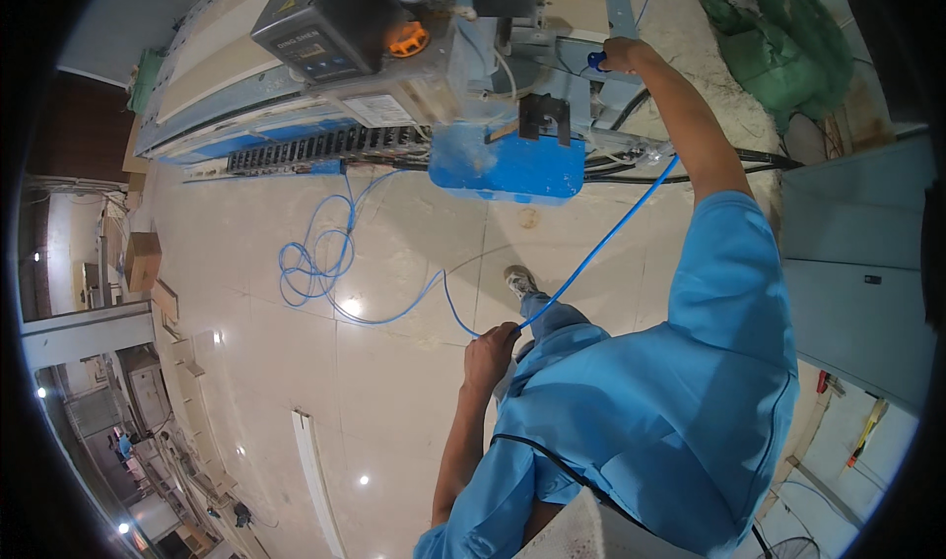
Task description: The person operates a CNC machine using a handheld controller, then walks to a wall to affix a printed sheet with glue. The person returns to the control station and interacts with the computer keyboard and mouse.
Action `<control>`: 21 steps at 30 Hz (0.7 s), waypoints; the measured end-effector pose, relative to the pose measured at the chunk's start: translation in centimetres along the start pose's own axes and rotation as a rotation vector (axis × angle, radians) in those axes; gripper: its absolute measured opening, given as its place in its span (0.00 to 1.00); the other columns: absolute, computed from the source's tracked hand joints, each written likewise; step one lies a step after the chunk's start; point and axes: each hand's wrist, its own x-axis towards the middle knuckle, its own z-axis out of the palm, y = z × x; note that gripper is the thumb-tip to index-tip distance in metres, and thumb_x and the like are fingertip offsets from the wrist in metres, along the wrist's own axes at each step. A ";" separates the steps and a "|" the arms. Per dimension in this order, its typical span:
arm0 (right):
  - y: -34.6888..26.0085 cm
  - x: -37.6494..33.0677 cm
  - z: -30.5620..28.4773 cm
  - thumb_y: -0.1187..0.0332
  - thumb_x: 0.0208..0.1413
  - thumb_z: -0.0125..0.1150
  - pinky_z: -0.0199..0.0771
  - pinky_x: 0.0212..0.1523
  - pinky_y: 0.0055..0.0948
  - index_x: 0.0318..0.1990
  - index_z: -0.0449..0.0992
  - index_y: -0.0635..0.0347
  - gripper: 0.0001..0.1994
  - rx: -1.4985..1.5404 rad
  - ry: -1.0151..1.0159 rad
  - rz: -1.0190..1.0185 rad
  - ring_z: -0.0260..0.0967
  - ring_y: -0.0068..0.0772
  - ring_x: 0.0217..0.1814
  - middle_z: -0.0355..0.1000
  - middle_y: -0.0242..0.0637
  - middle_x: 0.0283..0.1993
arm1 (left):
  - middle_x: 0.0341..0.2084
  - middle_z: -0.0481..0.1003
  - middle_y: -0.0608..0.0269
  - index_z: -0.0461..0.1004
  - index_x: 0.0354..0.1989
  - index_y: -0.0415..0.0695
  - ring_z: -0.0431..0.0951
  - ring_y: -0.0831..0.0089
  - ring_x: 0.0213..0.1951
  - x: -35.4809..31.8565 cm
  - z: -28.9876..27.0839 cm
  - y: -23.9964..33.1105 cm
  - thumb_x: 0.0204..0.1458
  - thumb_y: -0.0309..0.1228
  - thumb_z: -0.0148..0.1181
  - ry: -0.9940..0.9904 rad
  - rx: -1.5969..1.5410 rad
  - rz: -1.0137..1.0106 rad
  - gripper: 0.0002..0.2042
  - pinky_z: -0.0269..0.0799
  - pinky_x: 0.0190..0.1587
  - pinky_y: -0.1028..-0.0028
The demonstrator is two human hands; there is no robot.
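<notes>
Blue shirt bulks close between four and five o'clock, its wearer's hands well apart: the left hand, at six, is clenched round a blue hose whose slack loops lie on the floor toward nine; the right hand, at one, grips a small blue piece beside the machine at twelve. I'd judge the step to be working the hose there, the next move calling for slack fed by the left.

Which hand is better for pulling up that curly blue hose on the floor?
Probably the left hand: it grips the blue hose, nearer the floor loops. The right hand is up at the machine.
</notes>
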 end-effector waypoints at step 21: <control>5.5 -3.7 4.2 0.39 0.69 0.47 0.72 0.15 0.34 0.52 0.66 0.64 0.30 1.329 -0.180 -0.152 0.73 0.34 0.18 0.72 0.45 0.23 | 0.30 0.83 0.56 0.83 0.44 0.50 0.85 0.55 0.35 -8.0 17.9 8.9 0.60 0.39 0.61 0.158 -0.171 -0.434 0.10 0.78 0.38 0.60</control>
